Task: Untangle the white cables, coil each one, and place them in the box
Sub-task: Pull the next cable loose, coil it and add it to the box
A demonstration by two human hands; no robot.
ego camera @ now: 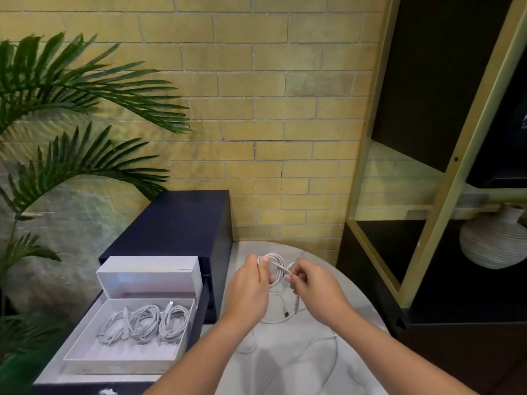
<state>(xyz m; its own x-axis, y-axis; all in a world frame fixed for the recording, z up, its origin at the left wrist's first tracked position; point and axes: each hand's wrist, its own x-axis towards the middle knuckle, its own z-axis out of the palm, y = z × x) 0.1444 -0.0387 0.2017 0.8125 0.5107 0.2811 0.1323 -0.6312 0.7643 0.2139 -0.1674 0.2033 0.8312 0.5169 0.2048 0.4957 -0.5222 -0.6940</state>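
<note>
Over the table [299, 366], both hands grip a cable coil [278, 270].

Palm plant [71, 89], brick wall [256, 109], ribbed vase [496, 246]

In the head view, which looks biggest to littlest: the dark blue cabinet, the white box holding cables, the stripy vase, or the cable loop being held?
1. Dark navy blue cabinet
2. Open white cardboard box
3. Ribbed white round vase, partly cut off, so less sure
4. White cable coil

Yellow brick wall [256, 109], palm [71, 89], shelving [445, 172]
</note>
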